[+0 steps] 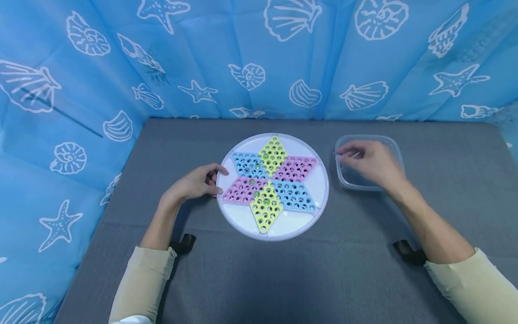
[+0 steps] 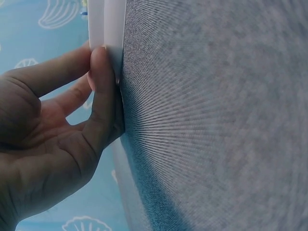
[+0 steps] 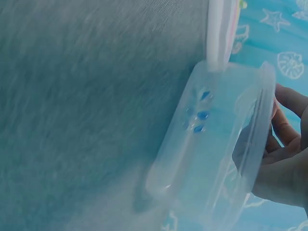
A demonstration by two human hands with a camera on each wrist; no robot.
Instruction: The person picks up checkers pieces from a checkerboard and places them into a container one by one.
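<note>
A round white Chinese checkers board [image 1: 289, 225] has a six-pointed star of yellow, pink and blue holed sections. Several clear glass marbles [image 1: 266, 201] sit in its holes, mostly left of centre. My left hand [image 1: 199, 182] grips the board's left rim, thumb on one side and fingers on the other, as the left wrist view shows. Over the clear plastic container [image 1: 352, 185] is my right hand [image 1: 370, 162], fingertips pinched together at its left rim with a small bluish marble [image 1: 335, 153] at their tips. More blue-tinted marbles [image 3: 202, 115] lie on the container's bottom.
A grey cloth [image 1: 259, 279] covers the table beneath the board and container. Blue curtains [image 1: 226, 54] with white shell and starfish prints hang behind and at the sides. Dark straps [image 1: 409, 253] stick out at both wrists near the cream sleeves.
</note>
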